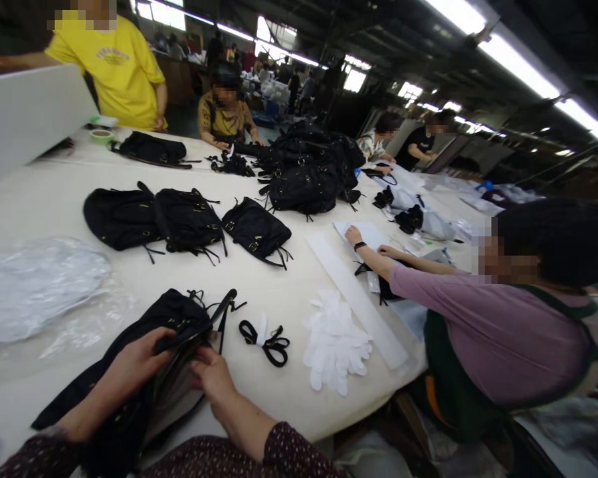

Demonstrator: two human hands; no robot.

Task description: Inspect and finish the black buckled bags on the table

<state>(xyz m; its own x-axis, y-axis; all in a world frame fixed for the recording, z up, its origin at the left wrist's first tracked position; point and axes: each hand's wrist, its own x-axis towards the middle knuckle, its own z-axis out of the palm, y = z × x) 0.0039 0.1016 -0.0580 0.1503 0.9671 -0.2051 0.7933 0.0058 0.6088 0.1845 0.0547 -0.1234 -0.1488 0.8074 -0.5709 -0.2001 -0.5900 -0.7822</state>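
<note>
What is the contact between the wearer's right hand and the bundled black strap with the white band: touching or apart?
Apart. The head view shows pale tabletop between the right hand and the bundled strap.

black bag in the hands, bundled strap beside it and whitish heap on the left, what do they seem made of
Black bag: matte woven fabric, perhaps nylon, judging by its soft folds. Bundled strap: dark webbing or leather-like material; too small to tell. Whitish heap: probably thin, glossy plastic film, given its crinkled highlights and see-through edge.
</note>
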